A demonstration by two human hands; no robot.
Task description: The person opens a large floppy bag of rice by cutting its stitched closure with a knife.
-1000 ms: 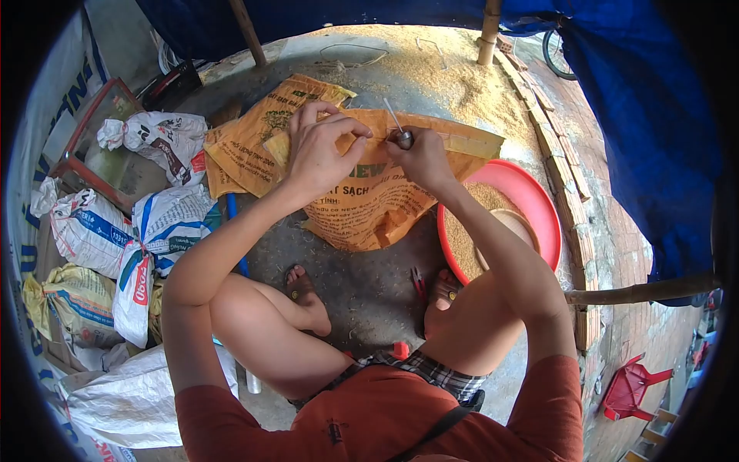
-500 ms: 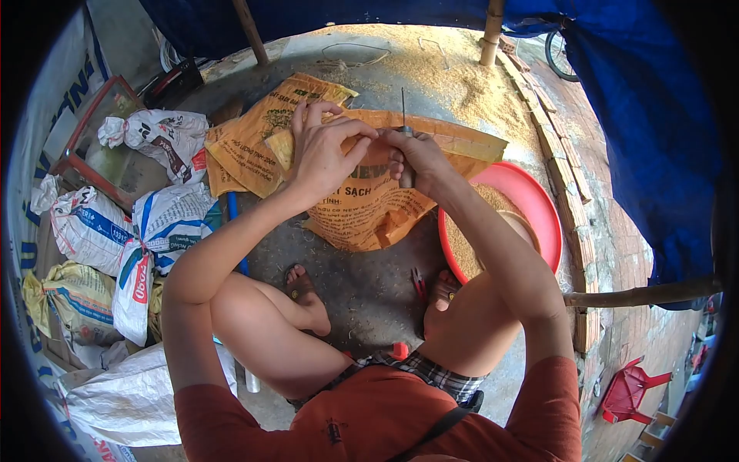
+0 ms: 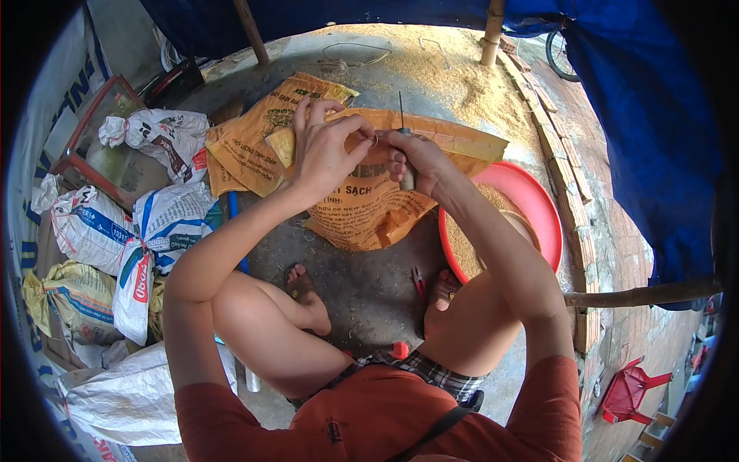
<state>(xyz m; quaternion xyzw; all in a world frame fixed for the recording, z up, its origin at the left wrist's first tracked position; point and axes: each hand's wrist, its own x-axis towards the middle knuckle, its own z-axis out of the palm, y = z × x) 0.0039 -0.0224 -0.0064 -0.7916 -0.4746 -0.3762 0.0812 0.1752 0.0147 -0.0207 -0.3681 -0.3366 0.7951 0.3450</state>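
An orange printed sack [image 3: 369, 208] lies spread in front of me, its top edge passing behind both hands. My right hand [image 3: 416, 158] is closed round the grey handle of a thin spiked tool [image 3: 406, 179], whose spike points away from me. Thumb and index finger of my left hand [image 3: 329, 150] are pinched beside the right fingertips, where a small pale loop of thread [image 3: 376, 142] shows between the hands. A second orange sack [image 3: 242, 154] lies to the left, with a folded yellow piece [image 3: 282, 146] on it.
A red basin [image 3: 550, 223] with grain stands right of the sack. Red-handled pliers [image 3: 419, 283] lie near my right foot. Filled white bags [image 3: 92, 231] are piled at left. Loose grain [image 3: 462, 85] covers the floor ahead. A red stool [image 3: 631, 391] is at lower right.
The fingertips of both hands have moved slightly apart, and the small thread loop now shows between them. The tool has shifted a little with my right hand.
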